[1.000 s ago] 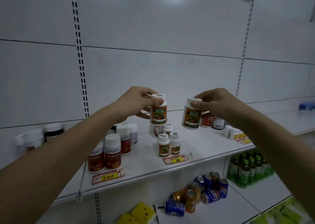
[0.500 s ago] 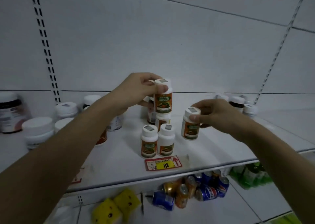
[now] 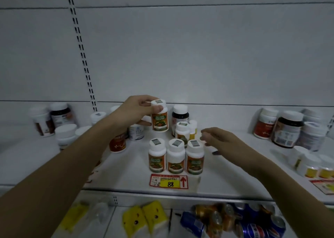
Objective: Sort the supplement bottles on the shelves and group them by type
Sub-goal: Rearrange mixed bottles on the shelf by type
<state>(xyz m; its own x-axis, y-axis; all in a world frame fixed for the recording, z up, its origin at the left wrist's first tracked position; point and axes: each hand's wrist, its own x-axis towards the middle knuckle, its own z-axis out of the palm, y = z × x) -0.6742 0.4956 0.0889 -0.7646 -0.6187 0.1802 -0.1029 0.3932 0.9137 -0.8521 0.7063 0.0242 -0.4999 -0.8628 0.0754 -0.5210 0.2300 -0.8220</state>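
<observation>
My left hand (image 3: 137, 109) grips a white-capped bottle with an orange and green label (image 3: 159, 119) by its cap, held above the shelf. Below it three matching bottles stand in a row: left (image 3: 156, 155), middle (image 3: 175, 158), right (image 3: 194, 157). A fourth matching bottle (image 3: 182, 132) stands behind them. My right hand (image 3: 219, 141) hovers just right of the row, fingers loosely curled, holding nothing.
The white shelf (image 3: 126, 181) carries a red and yellow price tag (image 3: 169, 181) at its front. Red-labelled and dark bottles (image 3: 117, 143) cluster at left; more bottles (image 3: 287, 129) stand at right. Drink cans (image 3: 235, 221) and yellow packs (image 3: 144, 218) lie on the shelf below.
My right hand set its bottle down as the third in the front row and let go. My left hand still holds its bottle aloft. The view dropped closer to the shelf.
</observation>
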